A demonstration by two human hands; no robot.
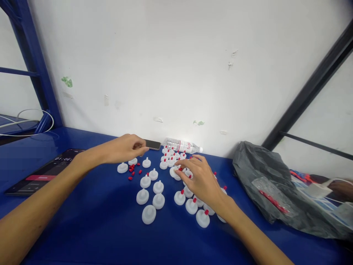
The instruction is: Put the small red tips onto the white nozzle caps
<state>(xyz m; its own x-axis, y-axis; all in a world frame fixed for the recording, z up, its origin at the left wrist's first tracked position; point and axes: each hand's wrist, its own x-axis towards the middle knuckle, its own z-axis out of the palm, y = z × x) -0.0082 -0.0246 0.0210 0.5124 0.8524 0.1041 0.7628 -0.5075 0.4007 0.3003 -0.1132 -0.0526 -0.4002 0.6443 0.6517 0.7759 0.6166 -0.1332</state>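
My left hand (132, 148) hovers over the far left part of the blue table, fingers curled into a pinch; whatever may be between the tips cannot be made out. Below it lie several small loose red caps (132, 170). White spouted lids (159, 187) without red tips stand around them and down the middle. My right hand (202, 178) reaches over a group of white lids whose spouts carry red caps (202, 218). Its thumb and fingers close around one white lid with a red cap (175, 173), and the palm hides some lids behind it.
A clear plastic bottle (182, 145) lies along the wall beside a dark phone (153, 144). Left, a larger device with a timer screen (44, 173) lies partly behind my forearm. A grey plastic bag (253, 176) with a clear packet of red pieces (273, 200) lies right.
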